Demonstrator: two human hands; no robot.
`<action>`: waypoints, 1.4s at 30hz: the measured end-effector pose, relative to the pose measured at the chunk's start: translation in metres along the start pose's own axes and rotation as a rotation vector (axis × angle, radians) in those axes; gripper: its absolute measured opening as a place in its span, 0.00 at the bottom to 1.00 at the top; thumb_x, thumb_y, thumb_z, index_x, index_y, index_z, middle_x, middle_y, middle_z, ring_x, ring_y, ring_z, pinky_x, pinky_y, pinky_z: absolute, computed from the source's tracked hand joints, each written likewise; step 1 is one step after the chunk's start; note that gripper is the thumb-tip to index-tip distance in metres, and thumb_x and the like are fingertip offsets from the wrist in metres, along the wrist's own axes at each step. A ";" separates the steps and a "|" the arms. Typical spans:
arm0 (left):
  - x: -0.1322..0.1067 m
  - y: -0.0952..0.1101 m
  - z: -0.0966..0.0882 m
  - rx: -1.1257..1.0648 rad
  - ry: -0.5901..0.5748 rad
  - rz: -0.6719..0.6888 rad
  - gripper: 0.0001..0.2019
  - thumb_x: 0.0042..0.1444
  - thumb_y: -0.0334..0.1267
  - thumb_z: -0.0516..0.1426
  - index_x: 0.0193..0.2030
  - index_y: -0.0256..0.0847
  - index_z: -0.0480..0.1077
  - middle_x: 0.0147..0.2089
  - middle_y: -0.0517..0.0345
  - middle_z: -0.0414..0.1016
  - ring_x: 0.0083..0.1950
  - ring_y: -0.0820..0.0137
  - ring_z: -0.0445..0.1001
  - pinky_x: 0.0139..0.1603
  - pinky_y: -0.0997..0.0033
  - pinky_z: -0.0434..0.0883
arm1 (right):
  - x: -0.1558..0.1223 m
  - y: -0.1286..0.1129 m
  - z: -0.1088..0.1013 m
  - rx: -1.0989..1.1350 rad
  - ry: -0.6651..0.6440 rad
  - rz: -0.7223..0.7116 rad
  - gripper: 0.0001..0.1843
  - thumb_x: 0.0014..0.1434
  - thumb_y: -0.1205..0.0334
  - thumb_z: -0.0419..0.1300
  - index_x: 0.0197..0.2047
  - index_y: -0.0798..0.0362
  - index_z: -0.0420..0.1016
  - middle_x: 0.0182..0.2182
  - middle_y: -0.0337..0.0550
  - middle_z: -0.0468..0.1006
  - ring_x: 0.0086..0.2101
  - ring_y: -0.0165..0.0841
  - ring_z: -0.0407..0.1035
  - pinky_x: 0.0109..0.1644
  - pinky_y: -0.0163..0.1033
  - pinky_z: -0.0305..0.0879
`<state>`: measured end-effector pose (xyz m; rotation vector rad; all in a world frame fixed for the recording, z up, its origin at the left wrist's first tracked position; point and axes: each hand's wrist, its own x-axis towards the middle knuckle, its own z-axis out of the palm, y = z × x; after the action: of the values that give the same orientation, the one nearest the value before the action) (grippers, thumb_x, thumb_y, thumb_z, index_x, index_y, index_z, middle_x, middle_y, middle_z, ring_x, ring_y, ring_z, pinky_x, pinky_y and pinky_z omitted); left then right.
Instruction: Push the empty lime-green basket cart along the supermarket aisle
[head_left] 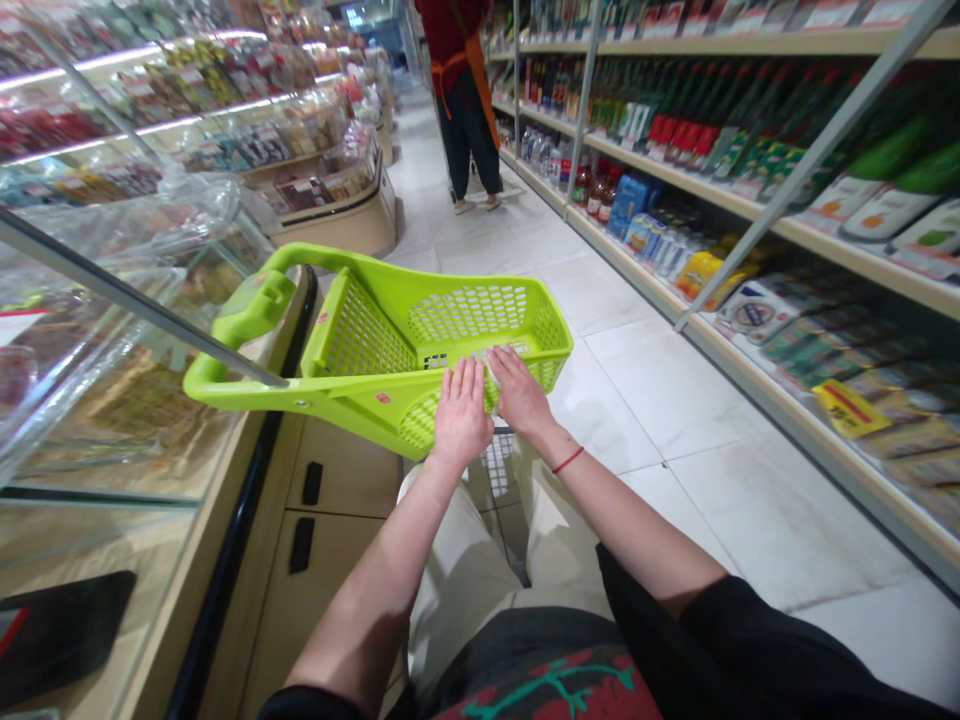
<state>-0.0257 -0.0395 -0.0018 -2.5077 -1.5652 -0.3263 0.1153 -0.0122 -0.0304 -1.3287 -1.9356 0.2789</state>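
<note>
A lime-green plastic shopping cart (pixel 349 396) with perforated walls stands sideways in front of my legs, its handle end to the left. Through its open top I see only green walls and floor, though the near part is hidden. My left hand (pixel 460 412) lies over the near rim, fingers stretched and close together. Just right of it, my right hand (pixel 521 392) rests on the same rim with its fingers extended, a thin red cord round the wrist. Neither hand is wrapped round anything.
Shelves (pixel 757 205) of bottles, cans and packs line the right side. Counters (pixel 337 220) with bagged goods run along the left, close to the cart's handle. Farther up the tiled aisle (pixel 622 400) stands a person (pixel 465 110) in an orange apron.
</note>
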 end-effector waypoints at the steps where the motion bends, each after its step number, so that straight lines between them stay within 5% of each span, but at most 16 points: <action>1: 0.000 0.000 0.000 0.001 -0.002 0.001 0.44 0.52 0.34 0.55 0.76 0.23 0.48 0.79 0.37 0.47 0.81 0.52 0.44 0.80 0.47 0.42 | 0.000 0.005 -0.004 0.004 -0.006 -0.008 0.40 0.55 0.82 0.48 0.71 0.60 0.64 0.70 0.55 0.66 0.73 0.38 0.50 0.77 0.54 0.51; 10: 0.000 0.001 -0.004 0.004 -0.025 -0.011 0.45 0.52 0.34 0.56 0.76 0.22 0.48 0.79 0.37 0.47 0.81 0.51 0.44 0.80 0.48 0.43 | -0.015 0.078 -0.050 -0.052 0.157 0.210 0.39 0.53 0.81 0.50 0.67 0.58 0.69 0.67 0.53 0.70 0.69 0.40 0.59 0.75 0.54 0.57; 15: 0.000 0.002 -0.005 0.004 -0.023 -0.012 0.45 0.52 0.34 0.56 0.76 0.21 0.48 0.79 0.36 0.47 0.80 0.50 0.45 0.80 0.47 0.43 | -0.013 0.056 -0.037 -0.067 0.180 0.249 0.39 0.53 0.82 0.49 0.69 0.62 0.66 0.68 0.58 0.68 0.71 0.42 0.54 0.76 0.56 0.53; 23: 0.000 0.000 -0.004 0.000 -0.014 0.000 0.43 0.52 0.34 0.55 0.75 0.23 0.49 0.78 0.36 0.49 0.80 0.51 0.46 0.80 0.47 0.43 | 0.004 -0.014 0.000 0.000 0.005 0.029 0.35 0.57 0.81 0.47 0.68 0.65 0.68 0.67 0.59 0.68 0.71 0.39 0.54 0.77 0.52 0.52; 28: -0.001 0.000 -0.003 0.007 -0.018 0.002 0.44 0.52 0.33 0.55 0.76 0.22 0.48 0.79 0.37 0.47 0.80 0.52 0.45 0.80 0.47 0.43 | -0.001 0.011 -0.019 -0.027 0.018 0.017 0.38 0.54 0.82 0.49 0.68 0.60 0.68 0.67 0.52 0.70 0.69 0.39 0.59 0.76 0.50 0.55; 36: 0.000 0.000 -0.004 0.014 -0.030 -0.002 0.44 0.51 0.33 0.55 0.76 0.21 0.48 0.79 0.37 0.47 0.81 0.51 0.44 0.80 0.48 0.42 | -0.012 0.084 -0.055 -0.067 0.183 0.249 0.35 0.53 0.78 0.52 0.64 0.56 0.73 0.65 0.51 0.73 0.66 0.41 0.64 0.73 0.52 0.60; 42: 0.000 0.001 -0.003 0.010 -0.020 -0.007 0.45 0.52 0.34 0.56 0.76 0.22 0.47 0.79 0.37 0.46 0.81 0.51 0.44 0.80 0.47 0.42 | -0.007 0.054 -0.033 -0.064 0.221 0.282 0.37 0.53 0.79 0.51 0.67 0.61 0.68 0.66 0.56 0.70 0.70 0.43 0.58 0.74 0.57 0.57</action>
<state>-0.0254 -0.0407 0.0011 -2.5065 -1.5789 -0.2949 0.1778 -0.0025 -0.0413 -1.6055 -1.5864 0.1987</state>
